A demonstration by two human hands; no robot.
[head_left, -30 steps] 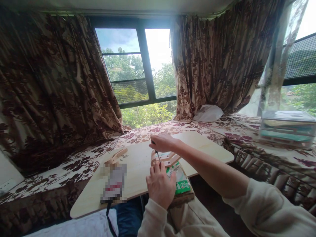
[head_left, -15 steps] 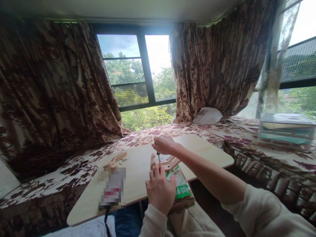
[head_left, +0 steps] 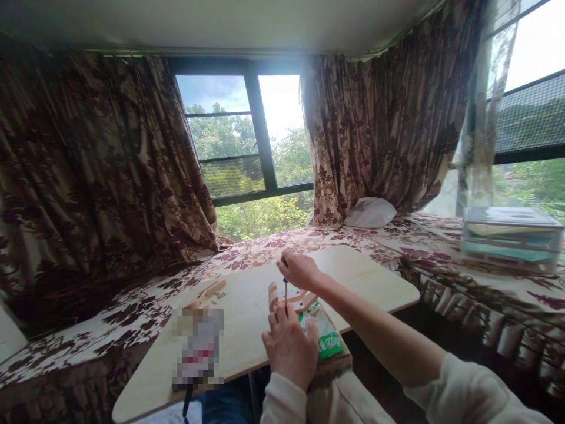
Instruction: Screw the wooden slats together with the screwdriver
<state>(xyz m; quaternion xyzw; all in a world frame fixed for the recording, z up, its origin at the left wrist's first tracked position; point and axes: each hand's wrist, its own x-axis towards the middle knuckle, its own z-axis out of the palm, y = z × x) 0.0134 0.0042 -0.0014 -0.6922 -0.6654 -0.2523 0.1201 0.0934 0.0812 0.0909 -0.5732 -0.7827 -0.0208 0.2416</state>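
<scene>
My right hand (head_left: 300, 270) is closed on the handle of a screwdriver (head_left: 286, 290), which stands upright with its shaft pointing down. Below it, my left hand (head_left: 292, 344) rests with its fingertips at the lower end of the shaft, on a light wooden part (head_left: 304, 301); what its fingers pinch is too small to make out. The wooden part lies over a green and white packet (head_left: 329, 344) at the table's front edge. More wooden pieces (head_left: 212, 291) lie on the table to the left, beside small bits of hardware (head_left: 219, 296).
A pale wooden table (head_left: 251, 330) spans the middle. A partly blurred grey object (head_left: 200, 347) with a dark strap sits at its front left. Behind are a floral-covered ledge (head_left: 282, 237), a white bag (head_left: 371, 212) and clear plastic drawers (head_left: 512, 238) at the right.
The view has tilted slightly upward. My right hand has turned on the screwdriver handle and its fingers look different. My left hand stays at the wooden part.
</scene>
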